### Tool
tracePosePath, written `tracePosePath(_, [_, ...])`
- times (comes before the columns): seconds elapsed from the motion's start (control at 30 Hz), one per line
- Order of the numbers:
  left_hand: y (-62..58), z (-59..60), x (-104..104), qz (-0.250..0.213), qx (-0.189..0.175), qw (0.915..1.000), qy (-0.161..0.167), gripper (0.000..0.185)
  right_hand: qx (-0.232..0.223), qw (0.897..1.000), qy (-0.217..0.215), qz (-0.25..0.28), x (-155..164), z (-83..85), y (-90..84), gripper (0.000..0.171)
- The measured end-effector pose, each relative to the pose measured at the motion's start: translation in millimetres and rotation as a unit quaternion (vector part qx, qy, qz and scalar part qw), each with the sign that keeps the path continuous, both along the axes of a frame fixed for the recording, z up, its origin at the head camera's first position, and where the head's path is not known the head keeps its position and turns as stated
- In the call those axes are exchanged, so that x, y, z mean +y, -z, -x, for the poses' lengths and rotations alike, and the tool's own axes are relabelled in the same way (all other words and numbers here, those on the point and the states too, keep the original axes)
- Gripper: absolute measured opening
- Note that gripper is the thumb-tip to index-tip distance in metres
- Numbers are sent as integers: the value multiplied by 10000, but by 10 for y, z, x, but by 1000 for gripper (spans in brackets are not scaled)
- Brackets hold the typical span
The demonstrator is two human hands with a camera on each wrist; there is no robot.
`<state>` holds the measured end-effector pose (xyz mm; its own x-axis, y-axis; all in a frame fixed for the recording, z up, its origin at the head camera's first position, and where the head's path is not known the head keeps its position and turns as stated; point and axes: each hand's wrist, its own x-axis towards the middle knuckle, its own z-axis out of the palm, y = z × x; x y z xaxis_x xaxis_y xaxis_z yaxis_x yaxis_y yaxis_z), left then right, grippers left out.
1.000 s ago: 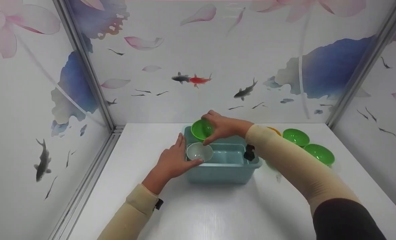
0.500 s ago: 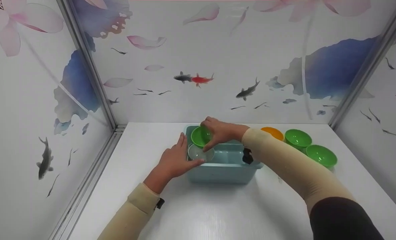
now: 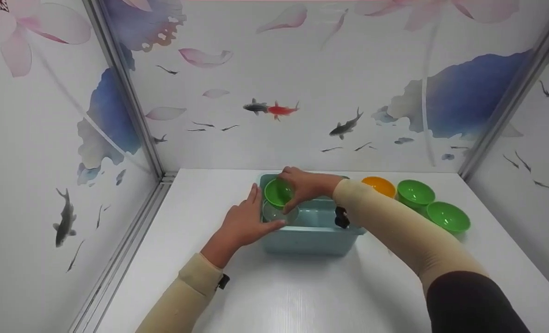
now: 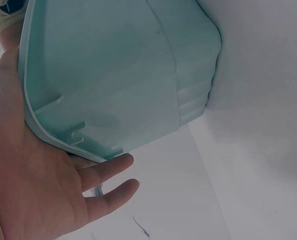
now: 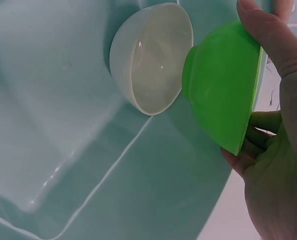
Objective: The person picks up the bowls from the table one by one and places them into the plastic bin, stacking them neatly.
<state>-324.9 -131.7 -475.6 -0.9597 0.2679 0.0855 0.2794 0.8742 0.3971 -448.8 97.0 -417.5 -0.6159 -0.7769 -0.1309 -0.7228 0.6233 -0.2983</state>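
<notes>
Gripping a green bowl (image 3: 278,192) over the tub (image 3: 311,231), the right hand (image 3: 309,185) hovers beside a white bowl (image 3: 279,213), while the flat left hand (image 3: 244,222) presses the tub's side.

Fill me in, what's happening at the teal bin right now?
The right hand holds a green bowl just above a clear bowl that sits inside the teal bin. The left hand rests flat against the bin's left side. An orange bowl and two more green bowls sit on the white table to the right.

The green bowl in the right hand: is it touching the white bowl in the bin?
Cannot tell. In the right wrist view the green bowl base meets the white bowl rim outline, but neither contact nor gap shows plainly.
</notes>
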Motion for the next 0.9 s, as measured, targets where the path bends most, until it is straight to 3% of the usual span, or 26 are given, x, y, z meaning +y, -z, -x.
tracePosePath(0.43, [-21,-10,6,-22,120,9999,16,126,-228,9993,-211,-197,-69,87,97,108])
tracePosePath(0.63, [-51,-24,0,67,110,9999,38,131,-256,9984,-379,-339,-86,97,187,101])
tracePosePath(0.9, [-52,-31,-3,8,80,10000,4,125,-394,9985,-250,-301,-76,84,284,105])
